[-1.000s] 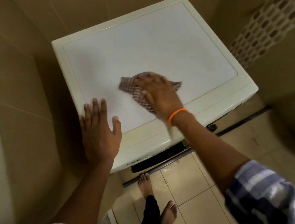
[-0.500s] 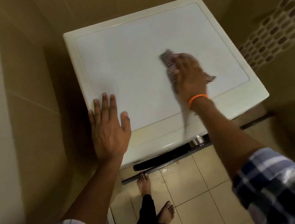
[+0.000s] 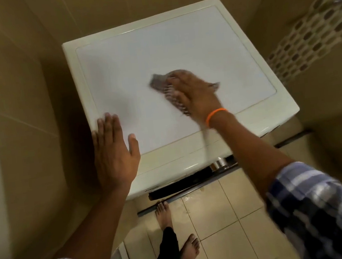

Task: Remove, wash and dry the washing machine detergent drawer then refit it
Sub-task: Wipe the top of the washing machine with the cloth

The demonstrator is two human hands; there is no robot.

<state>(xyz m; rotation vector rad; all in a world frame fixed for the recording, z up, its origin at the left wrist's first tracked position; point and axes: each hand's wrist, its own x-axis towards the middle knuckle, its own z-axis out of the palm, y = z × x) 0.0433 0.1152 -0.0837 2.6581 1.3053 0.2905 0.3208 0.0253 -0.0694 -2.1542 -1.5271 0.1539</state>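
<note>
The white washing machine (image 3: pixel 156 51) fills the middle of the head view, seen from above. My right hand (image 3: pixel 193 94) presses a checked cloth (image 3: pixel 161 84) flat against the machine's top, near its centre, fingers spread over the fabric. My left hand (image 3: pixel 113 153) rests flat with straight fingers on the front left corner of the top. The machine's front face is mostly hidden below the top edge; only a dark strip (image 3: pixel 183 184) and a shiny knob (image 3: pixel 218 163) show. I cannot make out the detergent drawer.
Beige tiled walls close in on the left and behind the machine. A patterned tile band (image 3: pixel 313 32) runs along the right wall. My bare feet (image 3: pixel 164 215) stand on the tiled floor just in front of the machine.
My right hand swept the cloth from the middle of the top to the right, then back toward the centre. My left hand stayed flat on the front left corner.
</note>
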